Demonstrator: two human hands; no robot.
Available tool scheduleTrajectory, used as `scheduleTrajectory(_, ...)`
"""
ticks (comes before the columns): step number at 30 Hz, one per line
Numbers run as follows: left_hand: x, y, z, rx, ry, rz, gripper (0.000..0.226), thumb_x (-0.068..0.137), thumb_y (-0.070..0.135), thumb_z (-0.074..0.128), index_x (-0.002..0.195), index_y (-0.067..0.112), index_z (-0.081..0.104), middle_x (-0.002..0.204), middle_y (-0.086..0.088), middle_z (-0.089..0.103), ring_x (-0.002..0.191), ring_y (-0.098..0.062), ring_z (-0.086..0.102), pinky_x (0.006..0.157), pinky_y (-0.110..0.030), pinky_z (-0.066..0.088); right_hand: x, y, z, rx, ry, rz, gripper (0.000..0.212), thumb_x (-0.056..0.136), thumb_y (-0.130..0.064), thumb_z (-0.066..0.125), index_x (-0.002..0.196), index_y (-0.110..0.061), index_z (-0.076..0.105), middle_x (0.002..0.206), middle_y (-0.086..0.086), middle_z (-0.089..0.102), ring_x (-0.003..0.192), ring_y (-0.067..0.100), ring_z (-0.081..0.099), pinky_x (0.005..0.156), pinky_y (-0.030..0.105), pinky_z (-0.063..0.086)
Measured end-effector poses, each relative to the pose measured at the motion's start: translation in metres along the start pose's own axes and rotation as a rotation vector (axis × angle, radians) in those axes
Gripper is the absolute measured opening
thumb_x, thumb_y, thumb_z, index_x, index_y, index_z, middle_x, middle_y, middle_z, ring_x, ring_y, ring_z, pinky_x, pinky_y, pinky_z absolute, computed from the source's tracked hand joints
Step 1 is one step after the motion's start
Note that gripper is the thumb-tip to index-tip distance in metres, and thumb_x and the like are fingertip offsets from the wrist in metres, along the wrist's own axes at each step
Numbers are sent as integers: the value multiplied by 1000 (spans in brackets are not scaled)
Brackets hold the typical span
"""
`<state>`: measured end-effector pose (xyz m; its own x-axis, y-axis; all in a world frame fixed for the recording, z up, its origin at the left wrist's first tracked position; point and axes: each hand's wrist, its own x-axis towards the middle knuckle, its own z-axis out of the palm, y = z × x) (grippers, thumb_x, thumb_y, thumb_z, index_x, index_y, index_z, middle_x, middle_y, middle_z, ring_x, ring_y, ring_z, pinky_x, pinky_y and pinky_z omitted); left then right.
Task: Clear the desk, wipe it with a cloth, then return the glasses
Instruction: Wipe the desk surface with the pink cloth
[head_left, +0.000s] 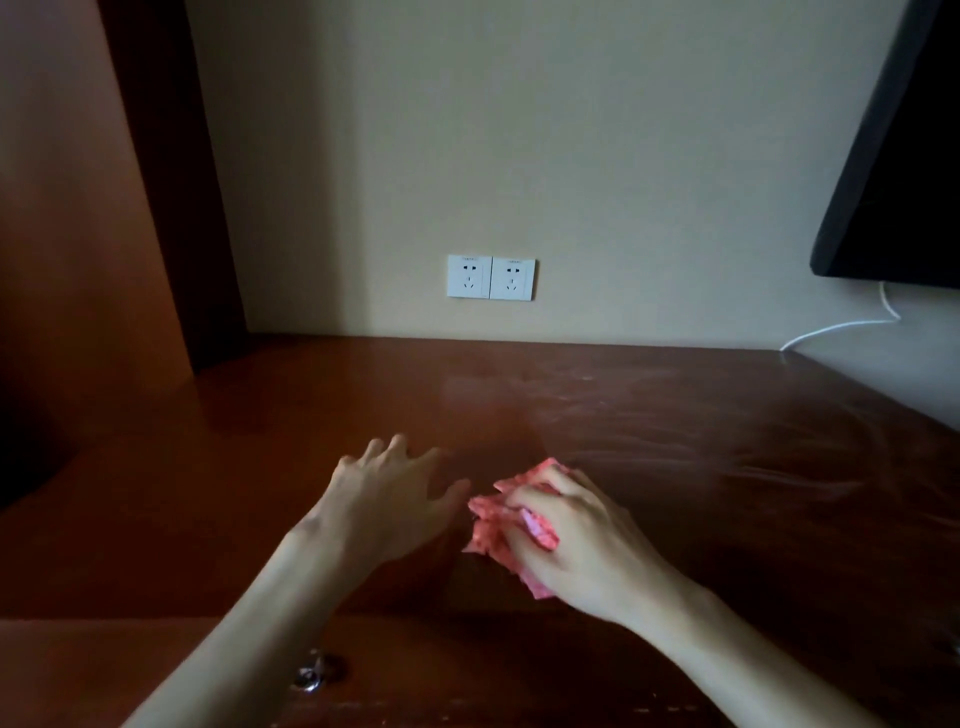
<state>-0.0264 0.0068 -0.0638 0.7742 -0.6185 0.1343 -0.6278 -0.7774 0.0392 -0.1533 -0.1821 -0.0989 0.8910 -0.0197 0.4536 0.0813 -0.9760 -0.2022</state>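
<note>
Cloth (498, 525), pink and crumpled, lies near the table's (675, 415) front edge; I see my right hand (576, 540) gripping it with curled fingers. My left hand (389, 499) rests beside it, fingers spread.

A pink-red patterned cloth (493, 525) lies bunched and crumpled on the dark reddish-brown counter (675, 441), close to the near edge and about midway along it. Its folds stick out to the left and toward the back wall; the rest is covered. The right grip (571, 540) presses down on it with fingers curled into the fabric. The counter top is glossy, with pale streaks across its right half, toward the far right corner. The glasses cannot be seen.
</note>
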Motion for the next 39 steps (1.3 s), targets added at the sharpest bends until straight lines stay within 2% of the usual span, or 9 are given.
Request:
scheduleTrajectory(3,47,-8,2,-6,8,-3,65,94,77,27,152,48,34,150,-5,43,138,-30,43,105,-50,42,35,20,16,-63,3,73,42,93,-56,44,122,-35,66,113,-8,59,106,19,55,83,32,48)
scheduleTrajectory(7,83,-21,27,23,-60,-40,68,95,77,20,156,49,24,161,-6,30,147,-33,31,114,-54,33,94,50,36,-141,-24,219,27,98,-43,49,117,-30,64,111,0,54,110,28,54,78,35,48)
scheduleTrajectory(11,85,-24,42,22,-105,-35,70,96,76,14,159,48,16,168,-6,18,154,-33,17,121,-56,19,73,43,34,-147,-5,183,35,96,-44,44,124,-32,61,116,0,53,108,23,51,83,37,48)
scheduleTrajectory(15,84,-20,39,34,-113,-36,69,97,74,15,160,46,14,168,-6,18,154,-34,17,121,-56,20,57,46,24,-39,-52,117,29,97,-43,47,118,-30,62,111,-2,52,106,22,52,83,42,52)
scheduleTrajectory(20,83,-23,39,33,-106,-54,69,96,75,13,159,48,15,168,-6,17,154,-34,16,122,-58,18,106,47,37,-158,4,301,23,96,-39,51,110,-24,62,107,6,53,110,33,53,80,44,53)
scheduleTrajectory(26,83,-24,42,2,-87,-50,70,96,75,14,159,47,17,168,-7,19,154,-34,16,122,-58,17,58,41,23,-23,12,133,26,96,-38,54,117,-29,67,111,-2,56,105,19,52,71,33,45)
scheduleTrajectory(29,83,-23,42,11,-93,-50,69,96,76,13,159,48,16,168,-6,18,154,-33,16,123,-57,18,85,48,27,-60,36,268,21,92,-38,55,107,-29,68,103,0,54,105,26,56,72,35,47)
scheduleTrajectory(32,84,-22,38,44,-151,-57,70,95,77,9,160,49,9,170,-6,12,155,-33,12,124,-56,17,103,42,33,-146,8,361,24,93,-39,51,109,-27,64,111,7,55,114,33,53,84,41,49)
scheduleTrajectory(39,84,-25,36,67,-149,-53,71,95,77,7,160,49,6,170,-6,10,155,-33,12,123,-54,17,58,36,13,117,-62,173,21,92,-36,63,110,-35,73,111,-5,59,106,20,57,85,40,52)
